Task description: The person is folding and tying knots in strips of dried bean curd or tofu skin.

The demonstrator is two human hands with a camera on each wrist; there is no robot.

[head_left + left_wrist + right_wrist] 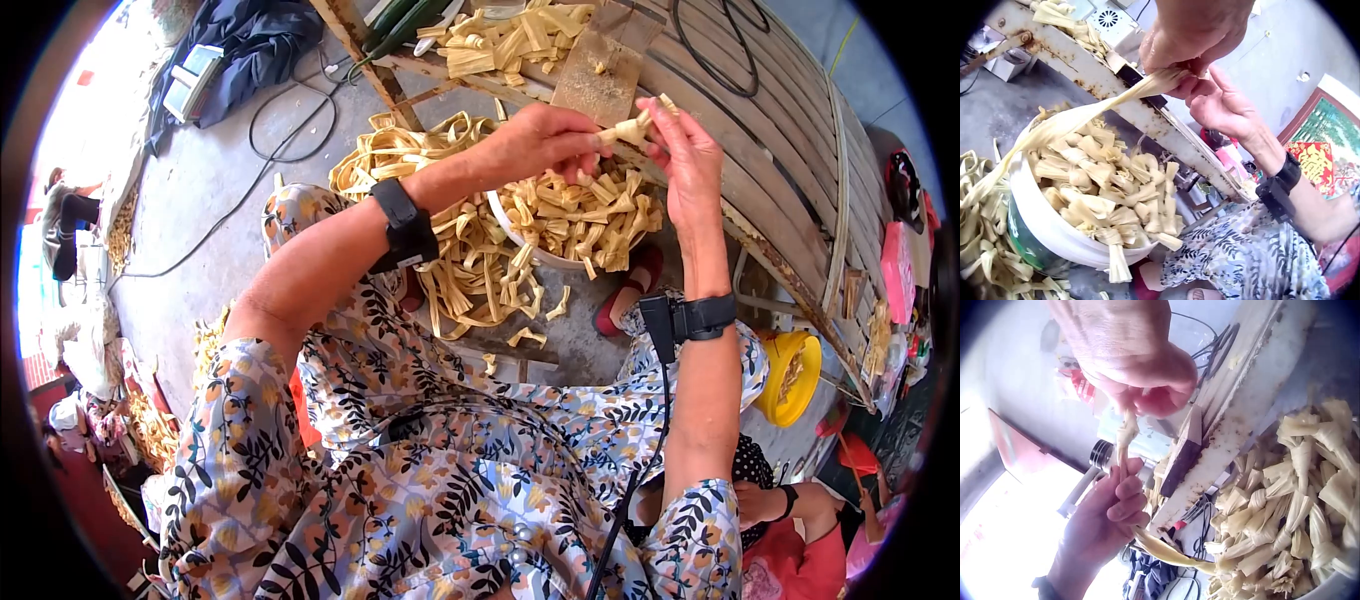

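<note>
Both hands hold one pale yellow, flat, pliable strip (1126, 432) with a knot in it. My left hand (555, 142) grips the strip on one side of the knot, and its long tail (1075, 119) trails from that hand across the bucket. On the knot's other side, the fingers of my right hand (688, 160) pinch the short end. Below the hands, a bucket (1038, 215) with a white rim is heaped with knotted strips (575, 215). Loose, unknotted strips (465, 255) lie piled beside it.
A slatted wooden bench (790, 150) with a rusty metal frame stands ahead, holding a small board (598, 80) and more strips (520, 40). Several knotted pieces lie on the floor. A yellow bucket (790, 380) is at right; a black cable (215, 225) crosses the floor at left.
</note>
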